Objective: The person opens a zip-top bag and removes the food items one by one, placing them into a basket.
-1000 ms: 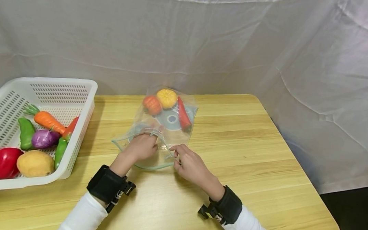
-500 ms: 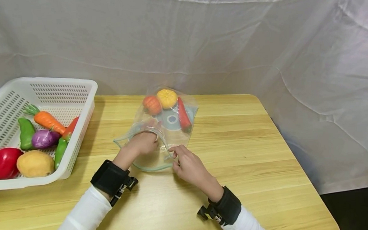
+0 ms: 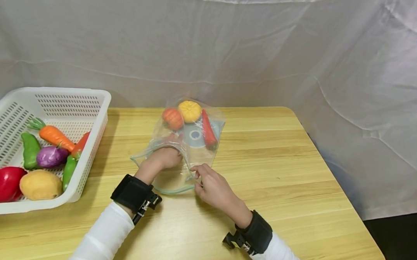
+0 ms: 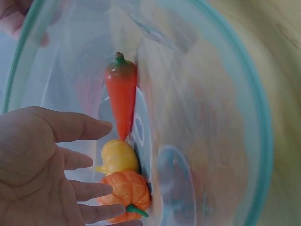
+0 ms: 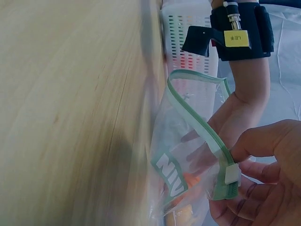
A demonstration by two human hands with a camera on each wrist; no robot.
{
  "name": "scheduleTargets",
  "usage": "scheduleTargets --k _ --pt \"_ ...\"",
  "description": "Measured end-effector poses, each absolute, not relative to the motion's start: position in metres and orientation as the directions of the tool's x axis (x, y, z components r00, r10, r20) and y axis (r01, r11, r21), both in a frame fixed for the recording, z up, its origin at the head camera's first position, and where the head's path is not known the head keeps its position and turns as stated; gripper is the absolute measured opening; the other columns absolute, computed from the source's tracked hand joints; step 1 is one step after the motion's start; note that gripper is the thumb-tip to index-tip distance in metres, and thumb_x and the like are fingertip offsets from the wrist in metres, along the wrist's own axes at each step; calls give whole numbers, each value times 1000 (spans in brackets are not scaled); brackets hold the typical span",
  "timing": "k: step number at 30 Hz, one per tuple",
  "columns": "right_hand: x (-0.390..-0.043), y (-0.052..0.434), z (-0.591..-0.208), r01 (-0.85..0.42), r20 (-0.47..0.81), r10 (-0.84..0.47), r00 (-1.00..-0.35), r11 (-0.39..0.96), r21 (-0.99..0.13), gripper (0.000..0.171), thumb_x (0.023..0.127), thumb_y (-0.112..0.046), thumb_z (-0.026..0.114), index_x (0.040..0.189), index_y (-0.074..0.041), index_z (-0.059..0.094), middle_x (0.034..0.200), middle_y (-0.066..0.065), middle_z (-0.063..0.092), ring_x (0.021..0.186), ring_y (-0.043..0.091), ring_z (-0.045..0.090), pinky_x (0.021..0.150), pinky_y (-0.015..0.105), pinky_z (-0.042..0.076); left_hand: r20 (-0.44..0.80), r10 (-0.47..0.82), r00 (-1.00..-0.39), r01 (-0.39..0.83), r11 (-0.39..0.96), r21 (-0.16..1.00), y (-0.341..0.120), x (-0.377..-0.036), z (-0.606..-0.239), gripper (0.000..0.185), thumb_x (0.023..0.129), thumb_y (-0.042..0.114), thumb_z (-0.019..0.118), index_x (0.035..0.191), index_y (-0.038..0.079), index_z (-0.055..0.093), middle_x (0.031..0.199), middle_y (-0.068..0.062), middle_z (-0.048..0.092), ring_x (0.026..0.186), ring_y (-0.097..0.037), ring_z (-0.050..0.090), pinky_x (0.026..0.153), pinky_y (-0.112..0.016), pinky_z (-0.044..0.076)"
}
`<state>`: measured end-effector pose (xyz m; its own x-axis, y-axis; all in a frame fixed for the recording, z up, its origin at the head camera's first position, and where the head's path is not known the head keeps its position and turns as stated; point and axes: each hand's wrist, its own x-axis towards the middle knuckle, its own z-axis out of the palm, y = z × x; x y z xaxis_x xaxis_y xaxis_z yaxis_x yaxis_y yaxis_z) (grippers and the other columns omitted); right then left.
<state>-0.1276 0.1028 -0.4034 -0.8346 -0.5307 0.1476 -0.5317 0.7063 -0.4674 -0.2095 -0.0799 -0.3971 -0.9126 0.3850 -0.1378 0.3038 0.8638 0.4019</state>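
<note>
Inside crinkly clear bag (image 3: 195,146), left hand (image 3: 164,158)

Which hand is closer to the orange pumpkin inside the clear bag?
Left. The left hand reaches inside the bag, just short of the orange pumpkin; the right hand pinches the zipper edge, farther back.

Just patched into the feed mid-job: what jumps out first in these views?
At the table's middle lies a clear zip bag holding a red carrot-shaped toy, a yellow pumpkin and an orange pumpkin. The left hand is inside the bag's mouth, fingers straight, while the right hand pinches the zip edge. At far left sits a white basket of toy vegetables.
</note>
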Motion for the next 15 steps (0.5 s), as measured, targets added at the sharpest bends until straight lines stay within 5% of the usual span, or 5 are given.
scheduleTargets --k 8,15 --pt "-127 102 -403 -534 155 -530 -834 701 -473 36 80 -1 63 116 -5 57 90 1 54 65 7 49 55 15 38 -160 293 -943 213 898 385 -71 -222 -400 60 95 18 36 147 -5 16 143 -27 36 130 -37 38 108 -47 34" --pt "-128 101 -404 -545 168 -534 -829 701 -460 36 81 -2 63 116 -5 56 90 1 54 66 7 49 55 15 38 -117 243 -963 184 910 373 -67 -227 -399 58 91 19 43 143 -3 27 125 -25 49 107 -36 51 94 -45 44"
